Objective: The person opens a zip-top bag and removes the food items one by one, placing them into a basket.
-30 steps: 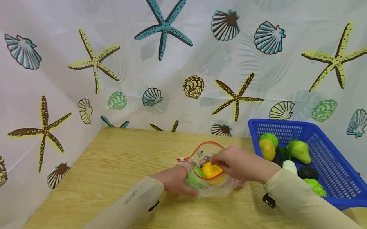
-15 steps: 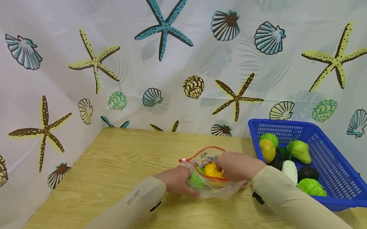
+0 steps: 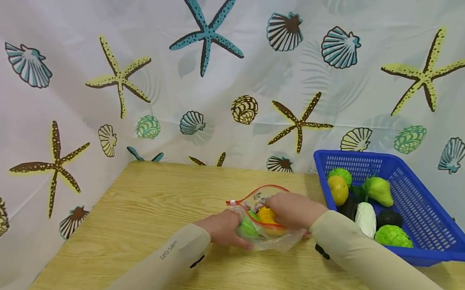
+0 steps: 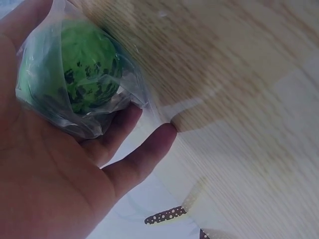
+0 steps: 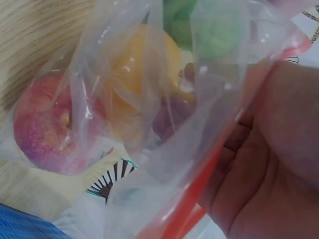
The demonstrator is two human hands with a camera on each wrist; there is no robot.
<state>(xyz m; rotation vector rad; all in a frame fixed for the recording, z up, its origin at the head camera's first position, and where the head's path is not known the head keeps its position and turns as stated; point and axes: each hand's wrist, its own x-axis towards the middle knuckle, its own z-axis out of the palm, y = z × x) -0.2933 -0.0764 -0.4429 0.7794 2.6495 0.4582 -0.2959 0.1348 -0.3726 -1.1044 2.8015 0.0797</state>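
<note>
A clear zip bag (image 3: pixel 276 243) with a red zip edge stands on the table, its mouth gaping upward. My left hand (image 3: pixel 225 228) holds the bag's left side, around a round green piece with dark patches (image 4: pixel 89 67). Over the mouth, my right hand (image 3: pixel 297 211) reaches in beside a yellow-orange fruit (image 3: pixel 267 214). Its fingers are curled, with the fingertips hidden, so I cannot tell whether they grip anything. Through the plastic in the right wrist view, a red apple-like fruit (image 5: pixel 57 124) and purple grapes (image 5: pixel 172 117) show.
A blue plastic basket (image 3: pixel 437 223) stands at the right, holding a green pear (image 3: pixel 380 191), a yellow fruit (image 3: pixel 337 190), a white piece (image 3: pixel 365 219), a green cabbage-like piece (image 3: pixel 394 236) and dark pieces. A shell-printed curtain (image 3: pixel 223 88) hangs behind the wooden table (image 3: pixel 172 186).
My right hand has shifted left and slightly down over the bag's mouth, and the far rim has dropped a little. My left hand has moved very slightly right, still holding the bag.
</note>
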